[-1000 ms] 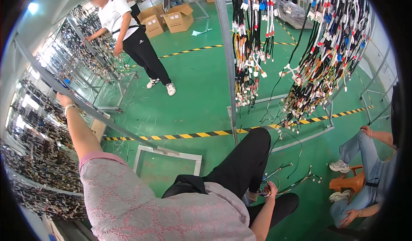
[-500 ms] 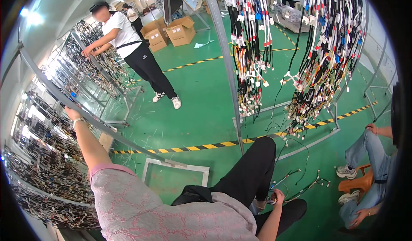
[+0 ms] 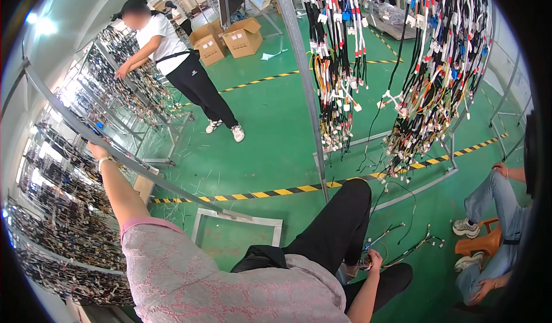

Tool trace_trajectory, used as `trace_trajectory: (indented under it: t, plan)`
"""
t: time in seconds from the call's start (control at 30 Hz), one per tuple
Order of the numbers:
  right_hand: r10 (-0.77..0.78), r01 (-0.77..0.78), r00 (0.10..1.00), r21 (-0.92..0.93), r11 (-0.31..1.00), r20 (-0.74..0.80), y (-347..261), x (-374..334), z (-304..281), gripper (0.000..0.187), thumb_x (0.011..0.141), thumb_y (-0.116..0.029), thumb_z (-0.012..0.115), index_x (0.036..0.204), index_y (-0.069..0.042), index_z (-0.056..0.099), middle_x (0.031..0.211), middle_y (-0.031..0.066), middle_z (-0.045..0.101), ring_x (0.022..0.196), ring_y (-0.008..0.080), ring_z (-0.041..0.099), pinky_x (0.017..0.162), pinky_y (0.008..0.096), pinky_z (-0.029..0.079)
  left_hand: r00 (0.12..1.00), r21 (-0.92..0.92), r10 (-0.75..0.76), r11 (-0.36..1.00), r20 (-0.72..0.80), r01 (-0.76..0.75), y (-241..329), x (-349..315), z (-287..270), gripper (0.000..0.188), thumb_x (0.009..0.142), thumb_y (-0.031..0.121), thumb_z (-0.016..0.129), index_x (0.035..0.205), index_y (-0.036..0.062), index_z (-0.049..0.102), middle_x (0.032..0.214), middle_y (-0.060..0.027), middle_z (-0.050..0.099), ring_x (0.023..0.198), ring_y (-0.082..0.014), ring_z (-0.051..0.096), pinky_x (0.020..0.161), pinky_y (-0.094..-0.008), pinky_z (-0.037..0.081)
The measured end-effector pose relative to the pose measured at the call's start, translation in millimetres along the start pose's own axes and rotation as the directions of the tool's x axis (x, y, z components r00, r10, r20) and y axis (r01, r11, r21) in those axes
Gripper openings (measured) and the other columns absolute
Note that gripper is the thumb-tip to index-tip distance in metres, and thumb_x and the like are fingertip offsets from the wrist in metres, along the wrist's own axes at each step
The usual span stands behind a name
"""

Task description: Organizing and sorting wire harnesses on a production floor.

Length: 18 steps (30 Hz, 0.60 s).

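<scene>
My left arm reaches out to the far left, where my left hand (image 3: 100, 150) is closed round a grey metal pole (image 3: 123, 165) of a rack; the pole partly hides its fingers. Down at the lower right, by my bent knees, my right hand (image 3: 374, 260) is closed on a wire harness (image 3: 380, 243). Its thin coloured wires run out past my fingers and end in small pale connectors. More dark wires with white connectors (image 3: 422, 243) spread over the floor just right of that hand.
Dense bundles of hanging cables (image 3: 75, 219) fill the left side. More cable bundles (image 3: 437, 81) hang from a rack at the right. One co-worker (image 3: 169, 50) stands at another rack; a seated person in jeans (image 3: 497, 208) is beside an orange stool (image 3: 480, 244). Cardboard boxes (image 3: 242, 40) stand behind.
The standing co-worker's hands have shifted slightly at their rack. My left hand stays on the pole, and my right hand has barely moved with the wire harness.
</scene>
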State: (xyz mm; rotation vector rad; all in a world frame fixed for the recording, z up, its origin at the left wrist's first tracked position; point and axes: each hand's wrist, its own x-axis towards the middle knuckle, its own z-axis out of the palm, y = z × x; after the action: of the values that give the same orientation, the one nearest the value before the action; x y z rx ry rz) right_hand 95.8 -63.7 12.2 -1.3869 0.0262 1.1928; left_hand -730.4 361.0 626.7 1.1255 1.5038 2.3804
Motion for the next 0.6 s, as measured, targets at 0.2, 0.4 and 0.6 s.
trace_trajectory:
  t: [0.2,0.4,0.6]
  plan:
    - [-0.011,0.011,1.000,-0.014,1.000,0.008,1.0,0.3,1.9,0.019,0.079,-0.016,0.064,0.089,-0.003,0.056,0.059,0.0009,0.043,0.044,0.0100,0.040,0.039,0.0228,0.032,0.999,-0.031,-0.037,0.999,0.010,0.037,6.6,-0.5,-2.1,0.030,0.097,0.030,0.033,0.087,0.0053,0.048,0.062,-0.0089,0.052,0.049,-0.0210,0.050,0.047,-0.0334,0.044]
    - [-0.018,0.017,0.998,0.002,1.000,0.063,2.2,1.7,-1.3,0.020,0.079,-0.016,0.064,0.091,-0.003,0.056,0.061,0.0003,0.043,0.046,0.0088,0.040,0.039,0.0211,0.031,1.000,-0.046,-0.030,0.999,-0.004,0.029,3.6,-2.5,-0.3,0.033,0.096,0.033,0.033,0.084,0.0059,0.047,0.061,-0.0087,0.051,0.048,-0.0216,0.050,0.048,-0.0341,0.043]
    - [-0.005,0.004,0.999,0.015,1.000,0.049,-6.9,-7.2,7.7,0.022,0.079,-0.015,0.064,0.094,-0.002,0.055,0.060,-0.0001,0.043,0.045,0.0080,0.039,0.039,0.0207,0.030,0.996,-0.070,-0.088,0.994,-0.011,0.088,1.9,-3.0,0.2,0.036,0.095,0.036,0.034,0.086,0.0054,0.050,0.060,-0.0086,0.052,0.049,-0.0216,0.049,0.048,-0.0330,0.043]
